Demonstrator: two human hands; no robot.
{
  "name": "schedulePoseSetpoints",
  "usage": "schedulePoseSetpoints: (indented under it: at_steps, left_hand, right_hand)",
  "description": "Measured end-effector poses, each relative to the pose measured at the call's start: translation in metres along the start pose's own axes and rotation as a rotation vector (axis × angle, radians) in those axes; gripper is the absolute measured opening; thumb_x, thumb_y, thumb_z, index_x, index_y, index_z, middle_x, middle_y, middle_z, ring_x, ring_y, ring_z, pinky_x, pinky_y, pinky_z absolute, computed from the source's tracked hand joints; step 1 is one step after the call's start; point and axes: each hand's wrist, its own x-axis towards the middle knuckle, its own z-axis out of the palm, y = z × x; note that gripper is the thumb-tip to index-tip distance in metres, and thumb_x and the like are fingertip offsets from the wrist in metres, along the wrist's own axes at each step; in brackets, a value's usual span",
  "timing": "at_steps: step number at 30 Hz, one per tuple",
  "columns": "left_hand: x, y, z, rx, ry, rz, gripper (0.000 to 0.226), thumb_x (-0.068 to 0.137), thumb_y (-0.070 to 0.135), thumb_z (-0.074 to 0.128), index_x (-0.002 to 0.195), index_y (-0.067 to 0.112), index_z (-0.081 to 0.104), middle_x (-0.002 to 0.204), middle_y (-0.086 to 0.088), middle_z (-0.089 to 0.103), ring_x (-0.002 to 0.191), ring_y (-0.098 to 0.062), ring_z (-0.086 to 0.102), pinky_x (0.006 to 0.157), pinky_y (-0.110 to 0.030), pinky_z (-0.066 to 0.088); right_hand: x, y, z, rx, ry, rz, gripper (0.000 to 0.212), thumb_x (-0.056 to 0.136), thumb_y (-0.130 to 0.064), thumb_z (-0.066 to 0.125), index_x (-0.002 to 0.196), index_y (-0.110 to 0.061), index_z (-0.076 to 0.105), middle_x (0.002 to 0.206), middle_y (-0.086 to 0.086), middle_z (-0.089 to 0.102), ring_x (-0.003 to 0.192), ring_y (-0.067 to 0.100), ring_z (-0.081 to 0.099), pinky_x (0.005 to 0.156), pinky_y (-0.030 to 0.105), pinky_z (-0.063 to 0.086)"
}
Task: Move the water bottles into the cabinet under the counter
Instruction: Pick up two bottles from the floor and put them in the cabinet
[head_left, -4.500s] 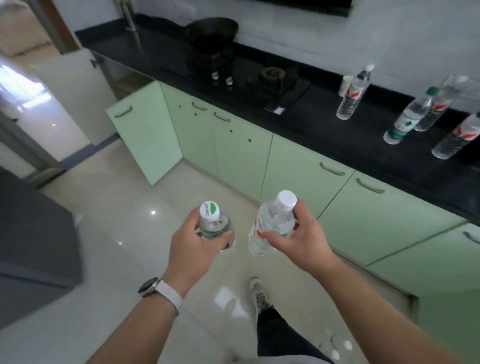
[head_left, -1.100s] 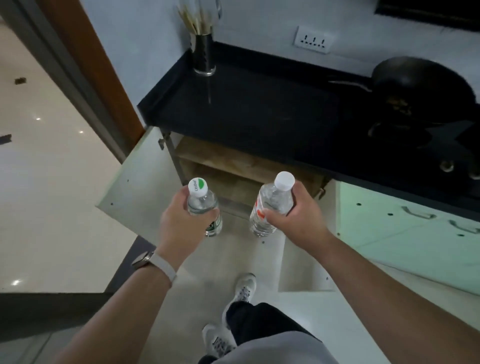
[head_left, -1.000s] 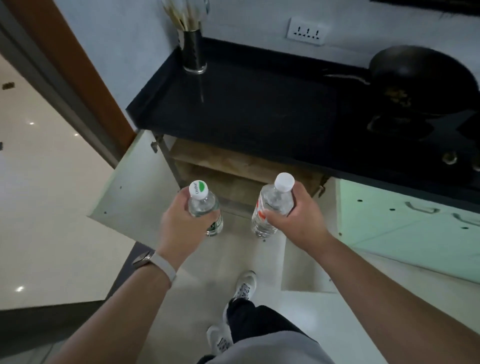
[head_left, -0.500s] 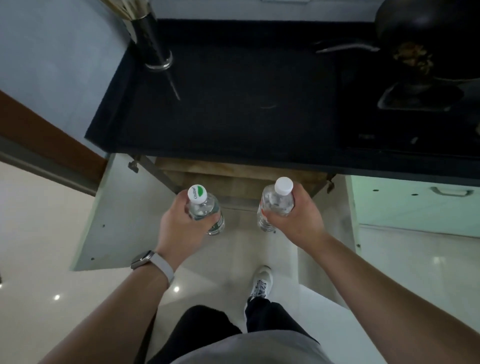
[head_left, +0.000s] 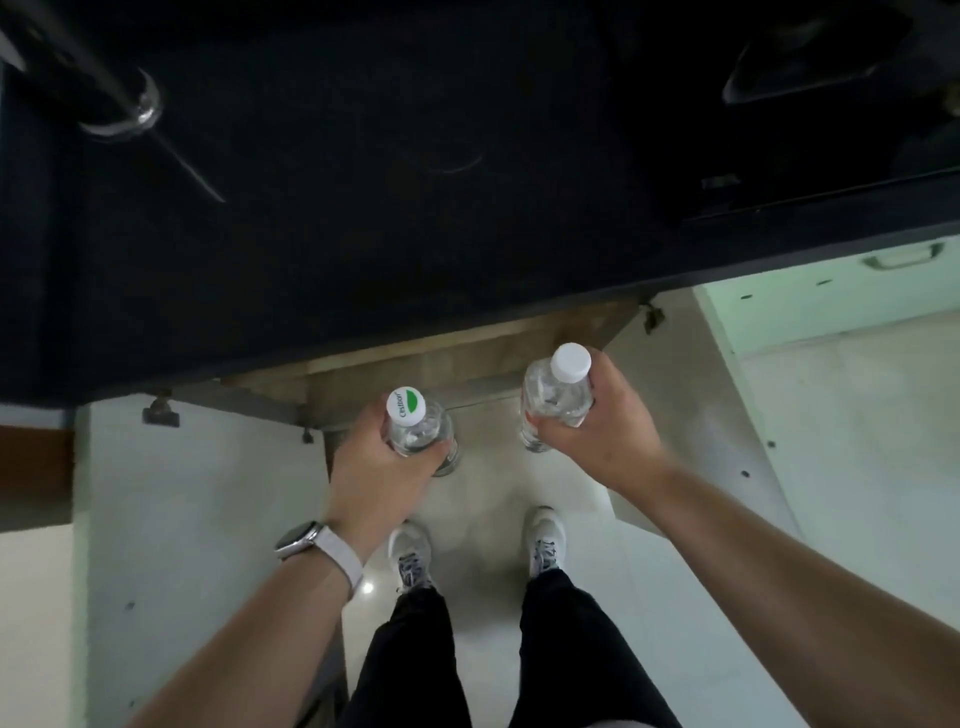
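My left hand (head_left: 379, 470) grips a clear water bottle with a green-and-white cap (head_left: 410, 421), held upright. My right hand (head_left: 597, 426) grips a second clear water bottle with a plain white cap (head_left: 558, 384), also upright. Both bottles hang in front of the open cabinet (head_left: 467, 353) under the black counter (head_left: 363, 208). Only the cabinet's wooden top edge shows; its inside is hidden by the counter. Its two doors stand swung open, the left door (head_left: 197, 519) beside my left arm and the right door (head_left: 691, 415) beside my right hand.
A metal utensil holder (head_left: 114, 98) stands on the counter at the far left, a stove (head_left: 831, 104) at the far right. A shut green cabinet door with a handle (head_left: 904, 257) lies to the right. My two feet (head_left: 478, 545) stand on the pale tiled floor between the open doors.
I have stepped up to the counter and my view has tipped straight down. Both hands keep their bottles and sit closer to the cabinet opening, slightly farther apart.
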Motion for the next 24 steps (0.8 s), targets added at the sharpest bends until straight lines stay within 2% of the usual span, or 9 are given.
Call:
schedulePoseSetpoints:
  at_steps: [3, 7, 9, 12, 13, 17, 21, 24]
  left_hand:
    - [0.034, -0.026, 0.012, 0.023, -0.040, 0.020, 0.052, 0.065, 0.038, 0.091, 0.109, 0.035, 0.063, 0.098, 0.017, 0.073, 0.092, -0.005, 0.069, 0.086, -0.042, 0.059]
    - [0.076, -0.057, 0.036, 0.045, -0.083, 0.070, 0.051, 0.067, 0.039, 0.090, 0.110, 0.041, 0.062, 0.096, 0.024, 0.071, 0.089, 0.003, 0.067, 0.086, -0.036, 0.058]
    - [0.095, -0.075, 0.051, 0.011, -0.087, 0.107, 0.051, 0.069, 0.033, 0.090, 0.110, 0.041, 0.062, 0.098, 0.022, 0.070, 0.091, 0.004, 0.066, 0.088, -0.033, 0.057]
    - [0.125, -0.105, 0.081, -0.027, -0.080, 0.157, 0.051, 0.069, 0.027, 0.091, 0.105, 0.044, 0.059, 0.101, 0.022, 0.069, 0.095, 0.002, 0.065, 0.089, -0.029, 0.054]
    - [0.135, -0.116, 0.091, -0.045, -0.072, 0.172, 0.051, 0.069, 0.025, 0.091, 0.103, 0.044, 0.059, 0.101, 0.022, 0.069, 0.095, 0.002, 0.065, 0.089, -0.029, 0.055]
    - [0.176, -0.165, 0.131, -0.115, -0.020, 0.215, 0.053, 0.066, 0.020, 0.092, 0.106, 0.038, 0.062, 0.102, 0.019, 0.070, 0.093, 0.002, 0.067, 0.092, -0.036, 0.057]
    - [0.209, -0.199, 0.163, -0.158, 0.005, 0.273, 0.053, 0.067, 0.018, 0.091, 0.105, 0.041, 0.062, 0.101, 0.020, 0.070, 0.091, 0.006, 0.067, 0.088, -0.031, 0.057]
    - [0.225, -0.207, 0.177, -0.208, 0.013, 0.306, 0.056, 0.069, 0.017, 0.089, 0.113, 0.038, 0.062, 0.105, 0.018, 0.070, 0.095, 0.004, 0.067, 0.089, -0.030, 0.057]
  right_hand:
    - [0.013, 0.021, 0.025, 0.038, 0.061, 0.021, 0.070, 0.068, -0.037, 0.084, 0.126, -0.040, 0.044, 0.117, -0.017, 0.059, 0.106, 0.008, 0.060, 0.089, 0.036, 0.052]
    - [0.040, 0.060, 0.060, 0.070, 0.131, 0.009, 0.065, 0.069, -0.035, 0.084, 0.122, -0.039, 0.046, 0.112, -0.017, 0.060, 0.102, 0.011, 0.061, 0.087, 0.039, 0.053]
    - [0.057, 0.082, 0.078, 0.112, 0.163, 0.001, 0.062, 0.070, -0.032, 0.084, 0.118, -0.040, 0.046, 0.108, -0.017, 0.060, 0.098, 0.005, 0.061, 0.083, 0.031, 0.053]
    - [0.084, 0.117, 0.104, 0.196, 0.168, -0.044, 0.061, 0.072, -0.020, 0.084, 0.117, -0.036, 0.046, 0.103, -0.020, 0.060, 0.091, -0.011, 0.059, 0.073, 0.009, 0.047]
    - [0.093, 0.130, 0.112, 0.212, 0.172, -0.065, 0.060, 0.072, -0.018, 0.083, 0.117, -0.035, 0.048, 0.102, -0.018, 0.061, 0.090, -0.010, 0.060, 0.071, 0.008, 0.046]
    - [0.132, 0.180, 0.143, 0.210, 0.223, -0.139, 0.056, 0.071, -0.019, 0.083, 0.109, -0.044, 0.049, 0.097, -0.025, 0.063, 0.092, -0.006, 0.062, 0.077, 0.019, 0.050]
    - [0.164, 0.216, 0.167, 0.213, 0.256, -0.221, 0.061, 0.071, -0.022, 0.085, 0.115, -0.039, 0.047, 0.100, -0.024, 0.061, 0.097, -0.007, 0.061, 0.076, 0.010, 0.049]
    - [0.180, 0.233, 0.179, 0.238, 0.271, -0.287, 0.065, 0.069, -0.024, 0.087, 0.120, -0.040, 0.049, 0.107, -0.022, 0.063, 0.099, -0.004, 0.063, 0.082, 0.019, 0.053]
